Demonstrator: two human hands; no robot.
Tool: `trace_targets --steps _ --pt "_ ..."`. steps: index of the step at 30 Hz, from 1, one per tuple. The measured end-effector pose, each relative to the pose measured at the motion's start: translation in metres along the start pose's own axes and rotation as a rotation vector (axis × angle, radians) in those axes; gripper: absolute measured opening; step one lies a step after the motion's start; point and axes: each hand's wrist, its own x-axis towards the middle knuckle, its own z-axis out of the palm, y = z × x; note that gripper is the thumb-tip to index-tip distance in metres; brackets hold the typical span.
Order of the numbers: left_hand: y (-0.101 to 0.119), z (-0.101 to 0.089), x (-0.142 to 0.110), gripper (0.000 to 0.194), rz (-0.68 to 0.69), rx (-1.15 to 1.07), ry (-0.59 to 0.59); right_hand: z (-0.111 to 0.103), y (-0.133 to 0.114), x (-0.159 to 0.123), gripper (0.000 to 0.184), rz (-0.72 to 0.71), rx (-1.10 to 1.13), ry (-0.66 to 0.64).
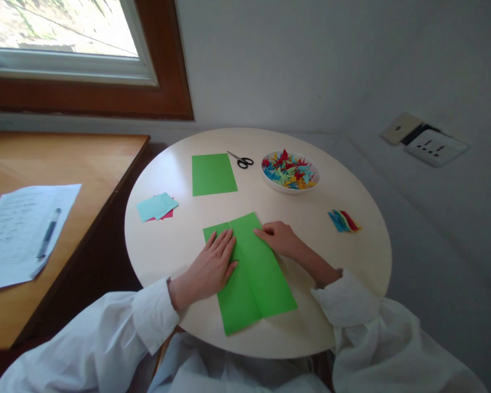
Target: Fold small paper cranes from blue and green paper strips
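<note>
A sheet of green paper (265, 278) lies in front of me on the round white table, with a crease running down its middle. Flat on its left half rests my left hand (216, 262), fingers stretched out toward the far edge. My right hand (281, 238) pinches the sheet's far right edge between thumb and fingers, and that half looks slightly raised from the tabletop. Beyond the hands lies a second green sheet (214, 174), flat and square. Beside it are scissors (242, 161) with black handles.
A white bowl (291, 190) of small colourful folded paper pieces stands at the back right. Folded paper strips (344, 221) lie on the right, light blue and pink paper squares (155, 207) on the left. A wooden desk (102, 158) bears written papers (12, 234) and a pen (49, 233).
</note>
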Motion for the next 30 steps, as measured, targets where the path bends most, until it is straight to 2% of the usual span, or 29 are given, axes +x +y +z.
trace_targets --steps 4,11,18,22,26,30 --pt "0.001 -0.001 -0.003 0.060 0.018 0.022 0.000 0.002 -0.004 -0.005 0.034 -0.008 -0.091 0.032" --pt "0.001 0.001 -0.005 0.060 0.012 0.027 0.014 0.009 0.001 -0.010 0.031 -0.023 -0.133 0.084" --pt "0.004 0.000 -0.001 0.061 -0.010 0.041 0.015 -0.003 -0.002 -0.016 0.036 0.078 0.029 -0.022" --pt "0.007 0.003 0.007 0.057 -0.019 0.034 0.041 -0.006 0.002 -0.022 0.033 0.084 0.029 -0.042" --pt "0.009 0.004 0.010 0.049 0.009 0.020 0.011 -0.003 0.006 -0.022 0.032 0.065 -0.017 0.018" --pt "0.013 0.001 0.005 0.058 0.021 0.040 0.006 0.002 0.005 -0.019 0.033 0.040 -0.105 0.092"
